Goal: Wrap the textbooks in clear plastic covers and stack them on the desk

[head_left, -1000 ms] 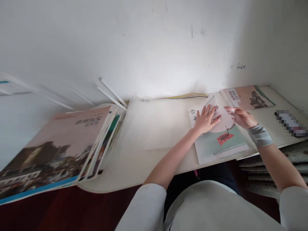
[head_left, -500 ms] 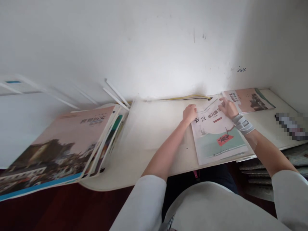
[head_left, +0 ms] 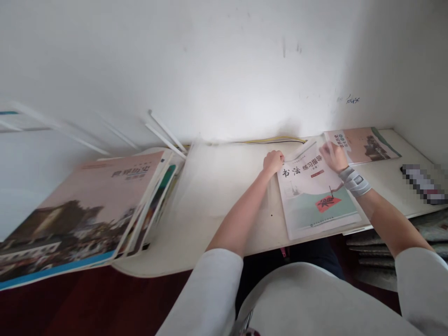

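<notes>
A calligraphy workbook (head_left: 297, 196) with a pale pink and green cover lies at the desk's front edge. Clear plastic film (head_left: 210, 186), like a book cover, spreads over the desk to its left. My left hand (head_left: 274, 161) is closed at the workbook's upper left corner, pinching the film's edge there. At the upper right corner my right hand (head_left: 334, 156), with a grey band at the wrist, has its fingers curled on the clear film, which partly veils them. The fingertips of both hands are hard to make out.
A stack of textbooks (head_left: 87, 200) sits on the left. Another history book (head_left: 367, 144) lies behind my right hand, and a blurred-out phone-like object (head_left: 423, 184) is at the right. A yellow cable (head_left: 276, 139) runs along the wall.
My right hand's fingers have curled in from a more spread pose, with film now over them. My left hand has hardly moved; the view has shifted slightly.
</notes>
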`<state>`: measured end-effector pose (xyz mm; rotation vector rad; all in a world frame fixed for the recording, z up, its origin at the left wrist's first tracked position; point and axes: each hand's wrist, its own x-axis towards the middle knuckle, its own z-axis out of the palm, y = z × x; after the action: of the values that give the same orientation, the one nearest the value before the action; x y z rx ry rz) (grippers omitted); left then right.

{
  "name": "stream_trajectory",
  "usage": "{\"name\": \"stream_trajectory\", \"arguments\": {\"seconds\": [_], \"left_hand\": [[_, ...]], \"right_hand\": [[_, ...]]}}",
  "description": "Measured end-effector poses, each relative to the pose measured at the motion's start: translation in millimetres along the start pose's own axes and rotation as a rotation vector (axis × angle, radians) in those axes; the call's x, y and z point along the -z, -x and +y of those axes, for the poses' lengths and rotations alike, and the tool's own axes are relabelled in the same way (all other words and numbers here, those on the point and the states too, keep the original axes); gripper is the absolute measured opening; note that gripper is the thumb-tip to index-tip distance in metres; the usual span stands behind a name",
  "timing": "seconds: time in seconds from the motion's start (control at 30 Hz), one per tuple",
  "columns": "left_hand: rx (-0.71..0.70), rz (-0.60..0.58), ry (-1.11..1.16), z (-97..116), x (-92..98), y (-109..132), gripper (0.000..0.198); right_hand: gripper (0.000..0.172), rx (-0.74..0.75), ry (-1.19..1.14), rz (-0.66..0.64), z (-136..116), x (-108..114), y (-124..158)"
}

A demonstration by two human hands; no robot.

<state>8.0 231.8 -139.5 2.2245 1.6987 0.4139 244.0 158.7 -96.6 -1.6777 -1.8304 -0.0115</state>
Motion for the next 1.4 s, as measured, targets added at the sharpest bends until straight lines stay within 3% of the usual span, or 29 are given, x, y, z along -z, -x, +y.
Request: {"name": "stream_trajectory", "arguments": {"seconds": [0.23,0.43,0.73,0.87,1.0,1.13,1.27,1.4], "left_hand": [[-0.008,0.007,-0.001,0.0,-0.2,3.6,0.024],[-0.004,0.006,0.005,-1.7,-2.0,3.9,0.023],[-0.005,0.002,-0.022,-0.1,-0.2,5.2,0.023],[-0.009,-0.032,-0.049,0.3,3.8,2.6,0.023],[-0.002,-0.058,-0.087,3.1,9.1,4.4,0.023],[0.008,-0.073,-0.155,3.9,21.5,20.3,0.020],[-0.001,-0.079,-0.205,-0.5,38.8,40.3,0.019],[-0.068,-0.107,-0.147,2.3,41.6,40.3,0.023]], "right_hand": [[0.041,0.109,0.026,-0.048,3.3,-0.3,0.4],[0.038,0.078,0.036,-0.040,8.6,-2.1,-5.6],[0.019,-0.086,-0.166,-0.009,7.0,-5.7,-14.8],[0.025,-0.130,-0.374,0.002,6.2,6.1,-19.0],[0.033,-0.260,-0.461,-0.125,8.3,11.9,-15.7],[0.034,-0.406,-0.556,-0.260,24.0,18.5,-4.2],[0.039,-0.509,-0.585,-0.238,52.1,44.9,21.7],[0.041,-0.406,-0.391,-0.368,71.1,77.7,70.1]]}}
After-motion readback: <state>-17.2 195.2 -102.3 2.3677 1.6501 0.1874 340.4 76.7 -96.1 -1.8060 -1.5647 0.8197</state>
